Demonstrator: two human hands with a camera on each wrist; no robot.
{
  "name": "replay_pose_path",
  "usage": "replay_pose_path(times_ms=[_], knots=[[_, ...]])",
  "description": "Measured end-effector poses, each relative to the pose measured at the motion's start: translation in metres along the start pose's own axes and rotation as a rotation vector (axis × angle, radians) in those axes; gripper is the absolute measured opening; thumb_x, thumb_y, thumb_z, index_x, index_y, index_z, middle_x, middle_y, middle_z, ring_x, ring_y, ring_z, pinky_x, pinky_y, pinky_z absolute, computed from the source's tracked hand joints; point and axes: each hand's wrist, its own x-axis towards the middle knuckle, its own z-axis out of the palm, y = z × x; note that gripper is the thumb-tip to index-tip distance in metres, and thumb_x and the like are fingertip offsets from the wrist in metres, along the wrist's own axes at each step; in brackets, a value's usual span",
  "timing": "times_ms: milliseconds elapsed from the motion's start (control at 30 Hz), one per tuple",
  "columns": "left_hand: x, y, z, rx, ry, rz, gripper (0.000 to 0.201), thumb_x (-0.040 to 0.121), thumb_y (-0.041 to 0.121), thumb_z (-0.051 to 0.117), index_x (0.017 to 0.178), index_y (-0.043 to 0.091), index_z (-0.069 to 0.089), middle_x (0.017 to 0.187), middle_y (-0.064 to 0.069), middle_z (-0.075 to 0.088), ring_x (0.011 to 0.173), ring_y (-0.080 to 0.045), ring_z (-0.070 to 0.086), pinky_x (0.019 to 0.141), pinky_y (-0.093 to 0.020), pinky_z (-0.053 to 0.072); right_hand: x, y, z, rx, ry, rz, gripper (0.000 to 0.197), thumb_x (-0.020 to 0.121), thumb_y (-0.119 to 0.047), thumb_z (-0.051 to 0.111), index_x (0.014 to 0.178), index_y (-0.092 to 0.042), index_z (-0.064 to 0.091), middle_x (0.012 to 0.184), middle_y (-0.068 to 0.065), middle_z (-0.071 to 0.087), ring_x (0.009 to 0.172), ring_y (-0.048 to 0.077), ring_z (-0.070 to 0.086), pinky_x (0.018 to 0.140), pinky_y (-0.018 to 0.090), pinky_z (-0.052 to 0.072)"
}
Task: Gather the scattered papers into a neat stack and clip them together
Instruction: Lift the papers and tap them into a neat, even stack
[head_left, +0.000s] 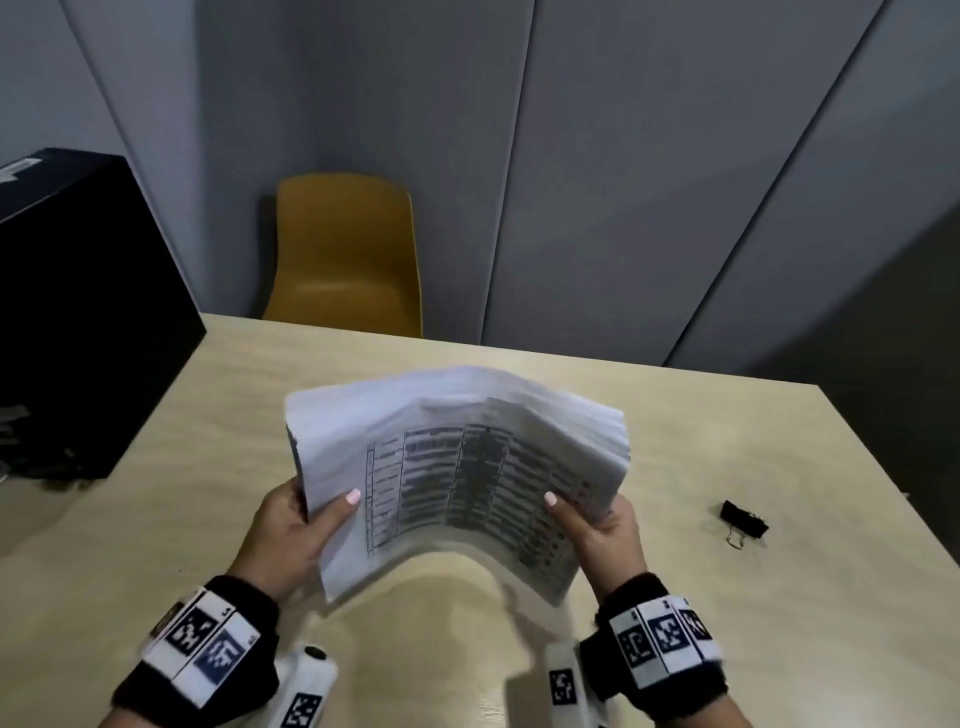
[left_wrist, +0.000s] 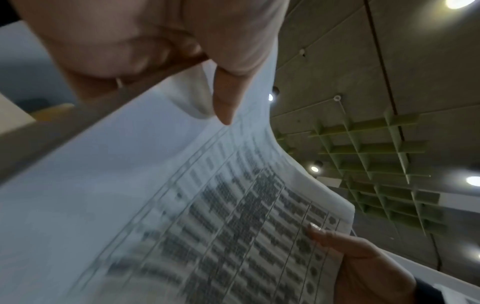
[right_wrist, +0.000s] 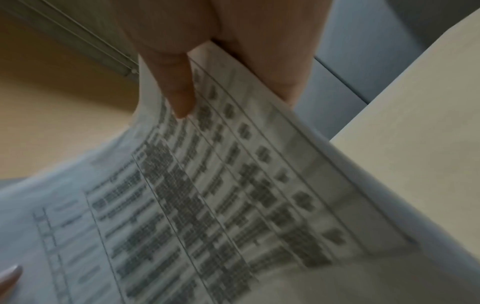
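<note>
A stack of printed papers with a table on the top sheet is held upright above the wooden table, bowed upward in the middle. My left hand grips its left edge, thumb on the front sheet. My right hand grips the right edge the same way. The left wrist view shows the papers under my left thumb; in the right wrist view the papers run beneath my right thumb. A black binder clip lies on the table to the right, apart from both hands.
A black box stands at the table's left edge. A mustard-yellow chair sits behind the far edge, against grey wall panels. The table's right edge drops off just beyond the clip.
</note>
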Motion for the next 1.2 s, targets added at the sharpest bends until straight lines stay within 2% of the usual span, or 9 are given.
replay_pose_path(times_ms=[133, 367, 500, 633, 733, 800, 933, 1067, 1200], knots=[[0.002, -0.010, -0.004, 0.040, 0.088, 0.029, 0.027, 0.074, -0.004, 0.069, 0.095, 0.012, 0.065, 0.074, 0.024, 0.072, 0.074, 0.002, 0.068, 0.064, -0.011, 0.053, 0.000, 0.009, -0.006, -0.034, 0.106, -0.042, 0.040, 0.071, 0.012, 0.069, 0.103, -0.010, 0.063, 0.086, -0.005, 0.075, 0.084, 0.008, 0.068, 0.078, 0.026, 0.054], [-0.015, 0.009, 0.025, -0.089, 0.107, -0.013, 0.027, 0.082, -0.010, 0.057, 0.074, 0.016, 0.059, 0.048, 0.022, 0.064, 0.051, 0.012, 0.060, 0.046, -0.003, 0.043, -0.003, 0.004, -0.001, -0.040, 0.091, -0.048, 0.036, 0.075, 0.013, 0.063, 0.072, -0.022, 0.071, 0.065, -0.008, 0.074, 0.065, 0.005, 0.068, 0.059, 0.018, 0.054], [-0.010, 0.022, 0.014, 0.018, 0.172, 0.130, 0.034, 0.069, -0.009, 0.071, 0.092, 0.013, 0.060, 0.093, -0.011, 0.069, 0.062, 0.020, 0.058, 0.055, 0.000, 0.043, 0.000, -0.006, -0.002, -0.013, 0.100, -0.164, 0.034, 0.074, 0.015, 0.064, 0.084, -0.017, 0.065, 0.071, -0.013, 0.074, 0.069, -0.001, 0.066, 0.064, 0.015, 0.054], [0.005, 0.017, -0.007, 0.095, 0.071, 0.216, 0.092, 0.055, 0.013, 0.085, 0.125, 0.046, 0.036, 0.109, 0.000, 0.056, 0.095, 0.000, 0.058, 0.077, -0.008, 0.049, 0.000, -0.004, -0.007, -0.086, 0.048, -0.193, 0.053, 0.070, 0.008, 0.071, 0.106, -0.028, 0.056, 0.098, -0.009, 0.065, 0.087, 0.000, 0.062, 0.078, 0.013, 0.050], [0.007, 0.015, -0.008, 0.053, 0.077, 0.244, 0.084, 0.052, 0.033, 0.074, 0.121, 0.058, 0.033, 0.120, 0.000, 0.054, 0.107, -0.012, 0.056, 0.088, -0.014, 0.048, 0.001, 0.004, -0.012, -0.037, 0.033, -0.130, 0.054, 0.062, -0.014, 0.082, 0.102, -0.041, 0.057, 0.106, 0.000, 0.064, 0.098, 0.014, 0.061, 0.090, 0.028, 0.049], [0.005, 0.012, -0.004, 0.123, 0.098, 0.282, 0.072, 0.062, 0.029, 0.070, 0.119, 0.057, 0.036, 0.123, 0.021, 0.052, 0.112, -0.002, 0.053, 0.091, -0.013, 0.045, 0.000, 0.007, -0.011, 0.003, 0.027, -0.082, 0.055, 0.054, -0.036, 0.085, 0.102, -0.040, 0.058, 0.104, 0.000, 0.067, 0.100, 0.018, 0.062, 0.093, 0.035, 0.048], [0.000, 0.011, 0.012, 0.170, 0.162, 0.338, 0.055, 0.078, 0.012, 0.063, 0.105, 0.053, 0.038, 0.100, 0.032, 0.058, 0.090, 0.004, 0.060, 0.068, -0.002, 0.046, 0.002, 0.008, -0.007, -0.054, 0.082, -0.081, 0.035, 0.072, 0.008, 0.070, 0.092, -0.020, 0.064, 0.079, -0.010, 0.074, 0.081, 0.007, 0.067, 0.086, 0.038, 0.052], [-0.003, 0.019, 0.023, 0.222, 0.305, 0.374, 0.074, 0.081, -0.007, 0.057, 0.126, 0.041, 0.023, 0.120, 0.003, 0.050, 0.094, 0.008, 0.055, 0.077, 0.003, 0.040, 0.001, 0.004, 0.002, -0.115, 0.052, -0.118, 0.030, 0.074, 0.009, 0.067, 0.088, -0.017, 0.065, 0.078, -0.012, 0.075, 0.078, 0.010, 0.067, 0.072, 0.025, 0.055], [0.004, 0.004, 0.012, 0.062, 0.241, 0.192, 0.071, 0.078, -0.009, 0.061, 0.130, 0.031, 0.033, 0.094, -0.001, 0.066, 0.076, 0.005, 0.063, 0.068, -0.013, 0.052, 0.000, 0.006, -0.003, 0.010, 0.089, -0.115, 0.037, 0.069, 0.002, 0.074, 0.098, -0.015, 0.058, 0.080, -0.011, 0.074, 0.077, 0.002, 0.067, 0.068, 0.015, 0.053]])
